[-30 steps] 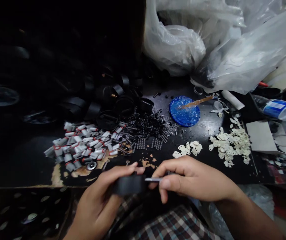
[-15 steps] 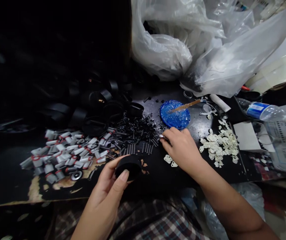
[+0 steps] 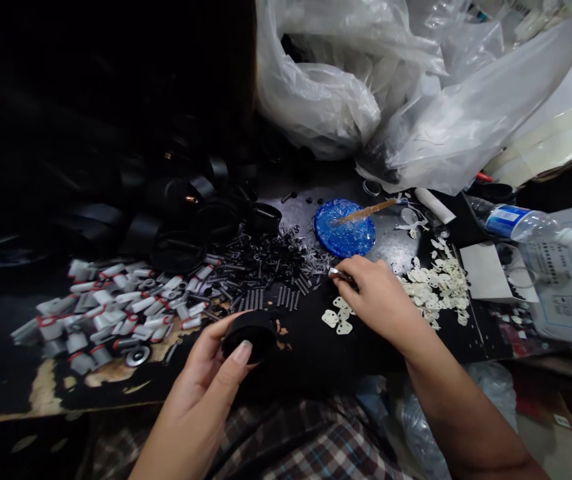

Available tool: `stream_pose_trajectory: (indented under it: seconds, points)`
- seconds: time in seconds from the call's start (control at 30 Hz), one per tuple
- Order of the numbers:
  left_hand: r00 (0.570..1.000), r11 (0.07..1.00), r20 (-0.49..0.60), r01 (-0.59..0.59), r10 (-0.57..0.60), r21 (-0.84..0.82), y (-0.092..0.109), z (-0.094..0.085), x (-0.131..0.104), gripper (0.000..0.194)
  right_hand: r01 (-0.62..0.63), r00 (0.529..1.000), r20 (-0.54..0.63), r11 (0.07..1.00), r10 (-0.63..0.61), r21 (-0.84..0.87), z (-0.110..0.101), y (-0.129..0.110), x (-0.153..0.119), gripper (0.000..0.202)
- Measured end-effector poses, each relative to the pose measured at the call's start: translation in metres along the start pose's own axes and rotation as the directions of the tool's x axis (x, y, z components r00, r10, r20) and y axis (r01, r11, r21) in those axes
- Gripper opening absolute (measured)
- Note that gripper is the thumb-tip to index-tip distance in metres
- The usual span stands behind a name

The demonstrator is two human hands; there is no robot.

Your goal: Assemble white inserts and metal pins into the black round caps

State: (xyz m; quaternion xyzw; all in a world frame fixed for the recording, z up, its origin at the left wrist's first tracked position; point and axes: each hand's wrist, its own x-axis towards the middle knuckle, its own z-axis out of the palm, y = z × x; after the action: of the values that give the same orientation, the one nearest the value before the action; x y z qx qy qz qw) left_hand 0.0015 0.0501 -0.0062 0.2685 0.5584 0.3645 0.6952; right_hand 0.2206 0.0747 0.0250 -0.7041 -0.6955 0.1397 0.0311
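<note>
My left hand (image 3: pixel 206 380) grips a round black plastic housing (image 3: pixel 249 333) near the table's front edge, thumb on its rim. My right hand (image 3: pixel 376 297) reaches over the black table, its fingers pinched on a small metal tool (image 3: pixel 340 274) whose tip shows by the black springs (image 3: pixel 271 267). Right beside that hand lie a few cream plastic pieces (image 3: pixel 339 319). Just beyond it sits a blue round lid (image 3: pixel 345 228) with a wooden stick across it.
A heap of grey parts with red bands (image 3: pixel 111 307) covers the left. Black housings (image 3: pixel 181 213) pile up behind. Cream pieces (image 3: pixel 436 283) lie right, near a water bottle (image 3: pixel 516 223) and papers (image 3: pixel 566 280). Clear plastic bags (image 3: pixel 391 87) fill the back.
My right hand left the black housing and reached forward to the springs, then shifted slightly right. My left hand kept the housing and lifted it toward the table edge.
</note>
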Motion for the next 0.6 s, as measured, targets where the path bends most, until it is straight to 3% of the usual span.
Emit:
stream_pose_trajectory:
  seconds: [0.3,0.43,0.6]
  points:
    - [1.000,0.999,-0.017,0.002,-0.003,-0.045,0.001,0.002,-0.003,0.039,0.122,0.992,-0.008,0.983,-0.124,-0.136,0.017,-0.015,0.007,0.010]
    - [0.998,0.966,0.029,0.056,-0.051,-0.253,0.000,0.007,0.002,0.037,0.200,0.978,-0.065,0.980,-0.199,0.015,0.022,-0.029,-0.003,0.005]
    - [0.995,0.943,0.064,0.096,-0.079,-0.320,-0.001,0.010,0.008,0.026,0.344,0.924,-0.245,0.917,-0.293,0.202,0.034,-0.047,-0.018,0.006]
